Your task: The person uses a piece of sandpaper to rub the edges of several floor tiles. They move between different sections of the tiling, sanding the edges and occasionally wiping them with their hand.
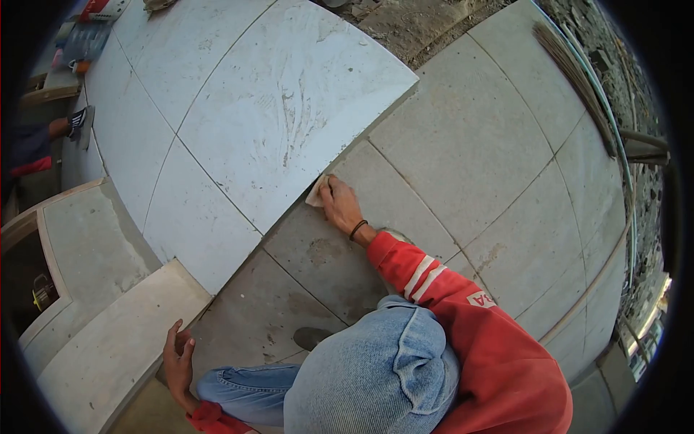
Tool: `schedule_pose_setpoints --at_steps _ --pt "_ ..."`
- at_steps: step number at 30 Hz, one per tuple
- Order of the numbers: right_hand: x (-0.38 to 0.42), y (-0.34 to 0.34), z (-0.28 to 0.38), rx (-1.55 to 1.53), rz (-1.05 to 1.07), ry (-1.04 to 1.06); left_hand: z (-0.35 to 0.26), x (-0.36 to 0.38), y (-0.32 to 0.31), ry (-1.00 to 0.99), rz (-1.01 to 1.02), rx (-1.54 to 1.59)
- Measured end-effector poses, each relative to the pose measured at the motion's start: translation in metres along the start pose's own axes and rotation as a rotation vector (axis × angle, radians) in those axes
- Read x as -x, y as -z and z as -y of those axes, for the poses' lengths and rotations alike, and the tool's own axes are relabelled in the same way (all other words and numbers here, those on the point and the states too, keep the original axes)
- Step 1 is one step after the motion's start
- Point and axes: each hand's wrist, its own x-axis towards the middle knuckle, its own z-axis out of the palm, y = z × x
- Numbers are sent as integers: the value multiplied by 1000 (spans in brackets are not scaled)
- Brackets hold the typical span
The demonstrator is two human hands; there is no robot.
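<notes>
My right hand [340,200], with a dark band round its wrist, grips a small beige sponge-like pad [316,192]. It presses the pad against the edge where the raised white tile [289,108] meets the lower grey tile floor [448,137]. Smeared, dried marks streak the white tile's face. At the lower left, my left hand [178,362] holds nothing, its fingers curved and apart. It hovers beside the edge of a pale slab [130,340]. My denim-covered knee [369,369] fills the lower middle of the view.
A broom of thin sticks [575,83] lies at the upper right, beside a pale blue hose [596,83] and rubble. A framed opening [29,282] sits at the left. Another person's foot [81,123] shows at the far left, near plastic bottles [85,42].
</notes>
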Motion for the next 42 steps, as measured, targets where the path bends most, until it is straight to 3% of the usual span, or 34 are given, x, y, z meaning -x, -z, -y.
schedule_pose_setpoints --at_steps 2,7,10,13,15,18,20,23,26,28,31,34,36,38,41,42 --pt "12 -11 -2 -54 84 23 -2 -4 2 -14 23 15" --pt "-58 88 1 -335 -540 -146 34 6 5 -4 -18 34" --pt "-85 103 9 -294 -596 -172 59 2 4 106 172 119" --pt "-48 36 11 -50 -459 -59 42 1 -4 110 183 137" --pt "-13 22 1 -48 -91 -3 22 -2 -9 56 142 152" --pt "-16 64 -7 -84 -266 12 19 -6 -6 13 104 142" --pt "-58 125 -11 -372 -455 -86 33 -4 -7 21 110 124" --pt "-121 209 -7 -338 -530 -128 50 -6 -7 65 183 122" --pt "-148 201 -8 -237 -476 -96 33 -5 -9 81 176 98" --pt "-125 155 -2 -94 -518 -70 22 -10 -10 41 168 107" --pt "-54 90 -15 -28 -92 101 2 -13 -15 25 167 132" --pt "-38 105 1 -63 -241 50 -2 -13 -18 16 156 99" --pt "-72 149 -8 -274 -401 -123 7 -12 -16 24 162 70" --pt "-106 192 -13 -238 -503 -124 12 -14 -15 18 176 47" --pt "-138 173 -28 -225 -457 0 12 -13 -17 51 186 69" --pt "-119 148 3 -165 -482 -148 5 -14 -17 30 183 53"
